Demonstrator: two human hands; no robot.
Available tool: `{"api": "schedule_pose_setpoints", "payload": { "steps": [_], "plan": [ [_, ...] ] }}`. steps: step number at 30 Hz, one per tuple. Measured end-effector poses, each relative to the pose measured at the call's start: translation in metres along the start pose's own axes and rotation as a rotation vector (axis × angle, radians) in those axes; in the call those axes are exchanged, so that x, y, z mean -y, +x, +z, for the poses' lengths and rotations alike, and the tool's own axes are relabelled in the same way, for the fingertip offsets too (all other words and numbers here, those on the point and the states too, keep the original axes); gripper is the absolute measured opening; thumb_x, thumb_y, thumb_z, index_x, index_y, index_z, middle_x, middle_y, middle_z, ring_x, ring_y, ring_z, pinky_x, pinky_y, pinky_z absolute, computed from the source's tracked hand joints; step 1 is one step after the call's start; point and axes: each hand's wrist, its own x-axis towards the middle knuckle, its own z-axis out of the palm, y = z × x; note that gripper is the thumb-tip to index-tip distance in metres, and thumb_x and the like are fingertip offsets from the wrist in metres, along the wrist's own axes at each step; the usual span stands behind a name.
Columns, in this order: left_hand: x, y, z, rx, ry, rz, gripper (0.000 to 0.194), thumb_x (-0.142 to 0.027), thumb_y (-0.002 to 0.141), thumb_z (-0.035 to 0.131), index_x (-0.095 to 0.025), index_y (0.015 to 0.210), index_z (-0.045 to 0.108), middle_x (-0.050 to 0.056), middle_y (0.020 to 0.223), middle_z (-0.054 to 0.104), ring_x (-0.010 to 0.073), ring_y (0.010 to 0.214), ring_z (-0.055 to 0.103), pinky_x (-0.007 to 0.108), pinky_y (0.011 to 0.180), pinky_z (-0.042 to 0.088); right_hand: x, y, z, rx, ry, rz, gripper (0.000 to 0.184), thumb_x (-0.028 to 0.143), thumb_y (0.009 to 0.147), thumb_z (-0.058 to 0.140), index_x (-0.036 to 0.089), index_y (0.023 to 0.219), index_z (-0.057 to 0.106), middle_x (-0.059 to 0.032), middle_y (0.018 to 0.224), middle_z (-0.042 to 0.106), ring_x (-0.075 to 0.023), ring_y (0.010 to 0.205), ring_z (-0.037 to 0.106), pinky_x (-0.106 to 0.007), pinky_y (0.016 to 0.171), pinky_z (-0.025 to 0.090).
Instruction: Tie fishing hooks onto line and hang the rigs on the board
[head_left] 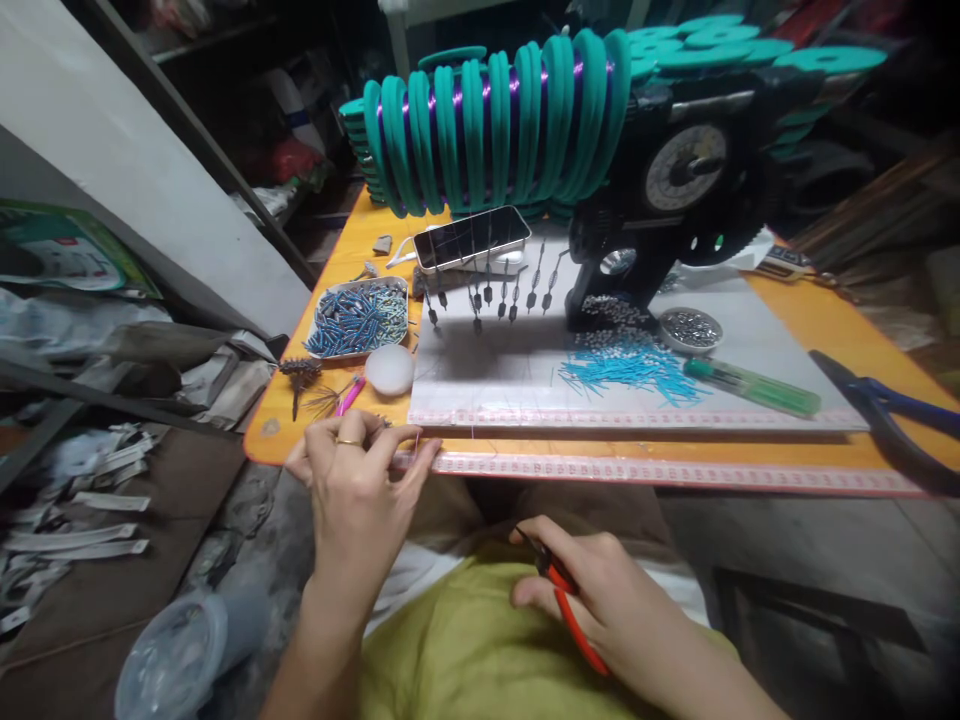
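Note:
My left hand [364, 475], with a ring on one finger, is at the table's front edge. A fine strand [418, 443] runs between its thumb and forefinger tips; its far end is too thin to follow. Below the edge, over the lap, my right hand [589, 580] is closed around red-handled pliers [577, 625], dark jaws pointing up and left. A measuring tape strip [570, 464] runs along the front edge, right of my left fingertips. Beyond them, several small dark weights [478, 300] hang on thin lines below teal spools [472, 130] wound with purple strand.
A white board [487, 380] bears blue cut pieces [630, 370], a dish of metal bits [690, 328] and a green-handled tool [754, 388]. Left stand a tray of small blue parts [356, 320] and a white round lid [389, 370]. Scissors [877, 405] lie right; a phone [472, 240] lies behind.

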Motion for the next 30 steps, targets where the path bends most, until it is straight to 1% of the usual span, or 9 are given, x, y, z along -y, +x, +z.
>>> {"api": "schedule_pose_setpoints", "payload": {
  "steps": [7, 12, 14, 17, 20, 23, 25, 27, 30],
  "plan": [
    [-0.015, -0.001, -0.011, 0.023, -0.063, -0.055, 0.003, -0.027, 0.08, 0.073, -0.03, 0.082, 0.073, 0.001, 0.085, 0.059, 0.0162, 0.094, 0.045, 0.031, 0.088, 0.03, 0.002, -0.004, -0.002, 0.005, 0.138, 0.076, 0.059, 0.063, 0.085, 0.047, 0.024, 0.128, 0.057, -0.0005, 0.075, 0.058, 0.0111, 0.059, 0.034, 0.003, 0.06, 0.021],
    [-0.042, -0.016, -0.022, 0.166, -0.47, -0.017, 0.009, -0.024, 0.081, 0.074, -0.032, 0.084, 0.071, -0.005, 0.078, 0.056, 0.0079, 0.085, 0.048, 0.025, 0.084, 0.031, 0.013, -0.002, -0.003, 0.079, 0.523, 0.051, 0.092, 0.077, 0.081, 0.036, 0.018, 0.151, 0.026, 0.0009, 0.066, 0.056, 0.0063, 0.045, 0.041, -0.002, 0.049, 0.035],
    [-0.052, -0.023, -0.021, 0.235, -0.609, -0.032, 0.009, -0.021, 0.081, 0.072, -0.03, 0.08, 0.069, -0.007, 0.075, 0.055, 0.0054, 0.081, 0.049, 0.023, 0.08, 0.032, 0.017, 0.001, -0.002, 0.091, 0.65, 0.039, 0.097, 0.079, 0.078, 0.039, 0.012, 0.148, 0.029, 0.0019, 0.06, 0.053, 0.0028, 0.039, 0.039, -0.007, 0.043, 0.034],
    [-0.058, -0.031, -0.018, 0.262, -0.658, -0.042, 0.01, -0.019, 0.082, 0.07, -0.028, 0.077, 0.068, -0.006, 0.074, 0.054, 0.005, 0.08, 0.05, 0.023, 0.079, 0.033, 0.014, 0.002, 0.001, -0.01, 0.716, 0.049, 0.087, 0.078, 0.077, 0.043, 0.006, 0.125, 0.046, 0.0022, 0.054, 0.048, 0.0017, 0.036, 0.037, -0.007, 0.039, 0.031],
    [-0.056, -0.032, -0.016, 0.225, -0.617, -0.015, 0.005, -0.02, 0.083, 0.067, -0.024, 0.086, 0.066, -0.002, 0.088, 0.057, 0.0076, 0.091, 0.053, 0.023, 0.084, 0.041, 0.003, -0.001, 0.006, -0.063, 0.695, 0.043, 0.074, 0.073, 0.082, 0.041, 0.007, 0.113, 0.05, 0.0009, 0.058, 0.052, 0.0024, 0.037, 0.039, -0.007, 0.039, 0.032],
    [-0.056, -0.025, -0.011, 0.066, -0.704, 0.18, 0.024, -0.018, 0.084, 0.06, -0.015, 0.108, 0.056, 0.008, 0.116, 0.055, 0.0146, 0.121, 0.054, 0.027, 0.103, 0.049, -0.007, -0.008, 0.011, -0.088, 0.6, -0.061, 0.057, 0.059, 0.089, 0.038, 0.008, 0.11, 0.052, 0.0008, 0.065, 0.056, 0.0056, 0.041, 0.043, -0.003, 0.044, 0.035],
    [-0.06, -0.017, -0.004, -0.012, -0.871, 0.374, 0.029, -0.012, 0.084, 0.053, -0.012, 0.113, 0.049, 0.011, 0.124, 0.053, 0.0192, 0.135, 0.049, 0.031, 0.114, 0.049, -0.009, -0.013, 0.013, -0.209, 0.463, -0.22, 0.039, 0.042, 0.092, 0.041, 0.008, 0.1, 0.056, 0.0022, 0.062, 0.055, 0.0093, 0.046, 0.043, 0.002, 0.049, 0.034],
    [-0.066, -0.008, 0.005, 0.042, -0.989, 0.534, 0.03, -0.008, 0.084, 0.047, -0.014, 0.114, 0.046, 0.011, 0.123, 0.058, 0.0183, 0.134, 0.052, 0.034, 0.117, 0.05, -0.01, -0.018, 0.013, -0.45, 0.262, -0.455, 0.02, 0.022, 0.09, 0.045, 0.007, 0.088, 0.058, 0.0032, 0.06, 0.052, 0.0119, 0.052, 0.046, 0.006, 0.056, 0.035],
    [-0.074, 0.0, 0.018, 0.169, -0.966, 0.676, 0.025, -0.012, 0.086, 0.045, -0.015, 0.11, 0.049, 0.005, 0.099, 0.069, 0.0104, 0.101, 0.066, 0.036, 0.115, 0.052, -0.013, -0.024, 0.008, -0.749, 0.009, -0.691, 0.011, 0.005, 0.084, 0.048, 0.009, 0.087, 0.058, 0.0039, 0.062, 0.052, 0.0128, 0.062, 0.05, 0.007, 0.067, 0.038]
  ]
}}
